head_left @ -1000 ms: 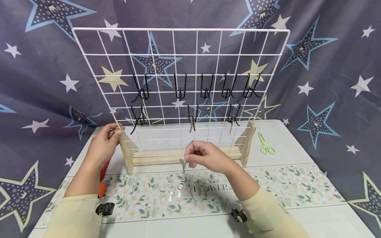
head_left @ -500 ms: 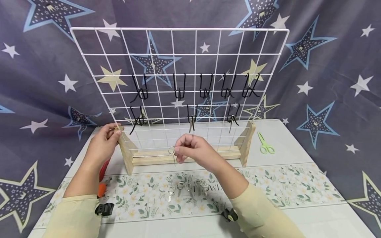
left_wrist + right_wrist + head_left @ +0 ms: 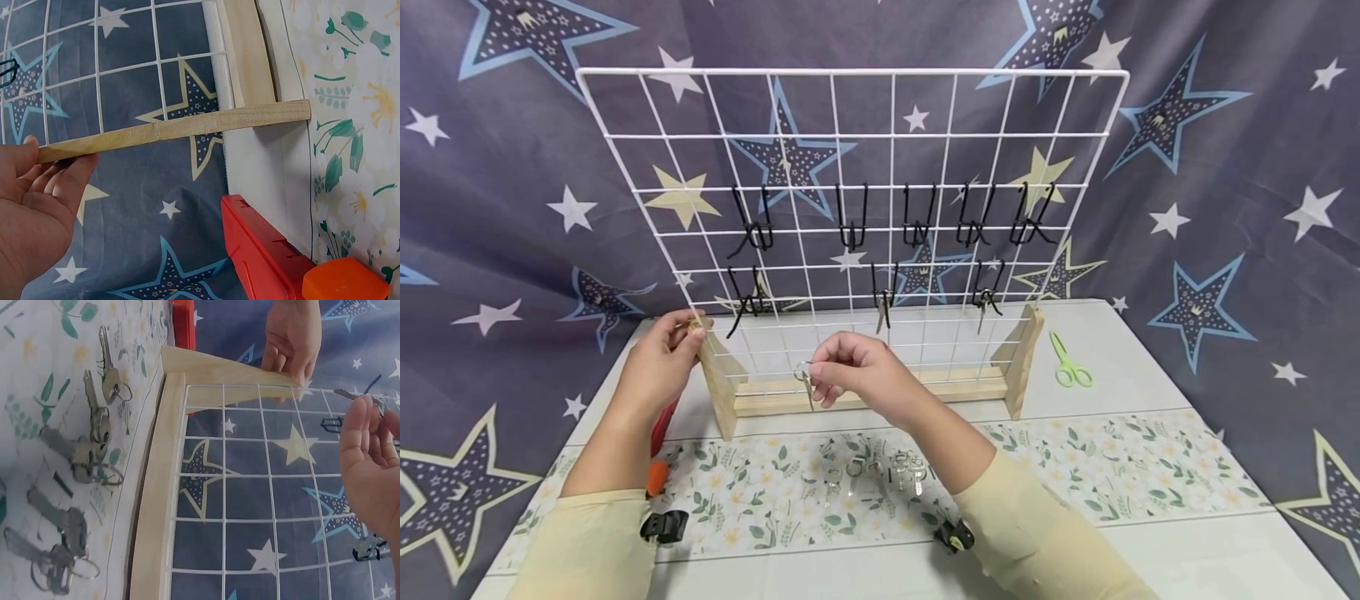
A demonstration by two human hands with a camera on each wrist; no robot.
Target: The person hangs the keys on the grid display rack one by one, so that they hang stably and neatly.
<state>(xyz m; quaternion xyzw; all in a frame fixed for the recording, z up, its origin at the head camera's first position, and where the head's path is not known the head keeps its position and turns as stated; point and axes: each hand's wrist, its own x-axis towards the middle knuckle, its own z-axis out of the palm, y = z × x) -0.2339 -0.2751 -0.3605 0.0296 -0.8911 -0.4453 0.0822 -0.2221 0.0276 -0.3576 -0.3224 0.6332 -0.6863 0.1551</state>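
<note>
My left hand point(image 3: 658, 362) grips the upper end of the wooden side support point(image 3: 187, 125) of a white wire grid rack point(image 3: 857, 73), thumb on one face and fingers on the other. In front of the lower grid, my right hand point(image 3: 868, 375) pinches the ring of a key point(image 3: 809, 392), which hangs down. Black hooks sit on the grid in two rows. In the lower row, the middle hook point(image 3: 884, 292) and the right hook point(image 3: 987, 292) bear keys, while the left hook point(image 3: 747, 296) shows none. Several ringed keys point(image 3: 97, 412) lie on the floral strip before the rack.
Green scissors point(image 3: 1070, 367) lie right of the rack. A red object point(image 3: 262, 250) and an orange one point(image 3: 344, 281) sit beside my left forearm. The wooden base bar point(image 3: 775, 407) runs between the two supports. A star-patterned curtain point(image 3: 1225, 208) hangs behind.
My right hand has moved left and slightly up with the key, from the rack's middle toward the lower left hook. My left hand stays on the support.
</note>
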